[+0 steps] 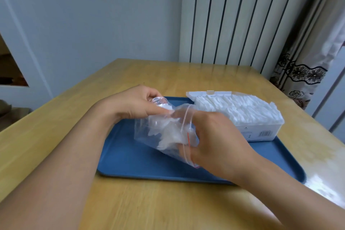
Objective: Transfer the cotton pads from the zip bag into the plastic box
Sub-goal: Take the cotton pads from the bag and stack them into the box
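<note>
A clear zip bag [149, 132] with a red zip line is held above the blue tray [130, 160]. White cotton pads [168, 136] show through its film. My left hand [136, 102] pinches the bag's far upper end. My right hand [214, 140] has its fingers pushed into the bag's open mouth, around the pads inside. The white plastic box [261, 132] stands open on the tray's right side, packed with rows of cotton pads [233, 106]; its lid lies back behind it.
The tray rests on a wooden table [149, 201]. A white radiator [233, 15] and a patterned curtain [306, 73] stand behind the table's far right corner. A grey wall runs along the far left edge.
</note>
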{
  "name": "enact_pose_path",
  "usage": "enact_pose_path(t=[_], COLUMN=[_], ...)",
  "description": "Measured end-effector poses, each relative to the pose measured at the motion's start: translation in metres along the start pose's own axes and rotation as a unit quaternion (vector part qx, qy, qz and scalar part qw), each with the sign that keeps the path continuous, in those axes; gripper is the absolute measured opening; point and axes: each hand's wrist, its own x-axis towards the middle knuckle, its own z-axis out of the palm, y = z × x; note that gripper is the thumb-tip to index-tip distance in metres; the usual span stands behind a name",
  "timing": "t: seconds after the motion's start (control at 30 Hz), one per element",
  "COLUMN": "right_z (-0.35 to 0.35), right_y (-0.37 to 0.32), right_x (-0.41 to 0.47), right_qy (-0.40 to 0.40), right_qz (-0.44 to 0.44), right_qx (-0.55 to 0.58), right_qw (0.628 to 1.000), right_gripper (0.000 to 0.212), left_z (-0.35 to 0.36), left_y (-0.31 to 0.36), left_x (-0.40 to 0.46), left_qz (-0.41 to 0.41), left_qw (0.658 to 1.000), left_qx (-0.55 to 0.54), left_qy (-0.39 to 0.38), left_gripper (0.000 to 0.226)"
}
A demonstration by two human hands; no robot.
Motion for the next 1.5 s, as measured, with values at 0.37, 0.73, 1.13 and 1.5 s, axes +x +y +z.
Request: enact_pose_path(t=[0.37,0.73,1.13,1.5], right_z=[-0.052,-0.034,-0.032,-0.035], right_y=[0.032,0.014,0.012,0.022], right_x=[0.015,0.011,0.012,0.012], right_qy=[0.072,-0.014,0.057,0.053], right_qz=[0.118,0.156,0.209,0.219], right_qx=[0.499,0.698,0.672,0.421], right_qw=[0.855,0.698,0.708,0.879], right_gripper=[0.021,0.047,0.046,0.061], left_z=[-0.016,0.089,0.097,0.101], left_y=[-0.015,0.071,0.053,0.056], left_x=[0.007,-0.033,-0.016,-0.018], left_qz=[-0.008,0.340,0.369,0.366], left_qw=[0.989,0.901,0.908,0.915], left_qx=[-0.002,-0.122,-0.087,-0.128], left_qy=[0.147,0.240,0.177,0.113], left_gripper=[0.040,0.060,0.027,0.026])
